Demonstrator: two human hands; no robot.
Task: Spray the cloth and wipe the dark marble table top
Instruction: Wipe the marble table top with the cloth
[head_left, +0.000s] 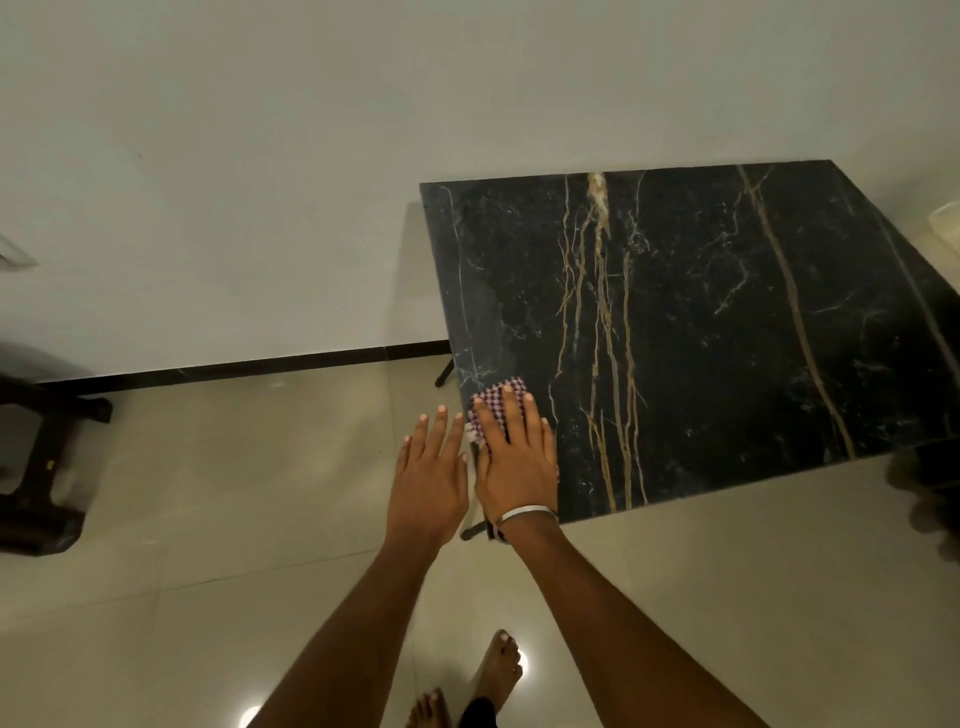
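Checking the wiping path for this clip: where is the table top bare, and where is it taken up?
The dark marble table top is bare from the far wall edge to the near edge and out to the right. Only the near left corner is taken: the right hand lies flat on the checked cloth there. The left hand hovers beside it, off the left edge.

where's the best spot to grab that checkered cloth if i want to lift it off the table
Probably the far end of the checkered cloth, which sticks out past the fingertips of the right hand pressing it flat near the left edge of the marble table top. Pinch it from above, coming from the far side; the rest lies hidden under the palm.
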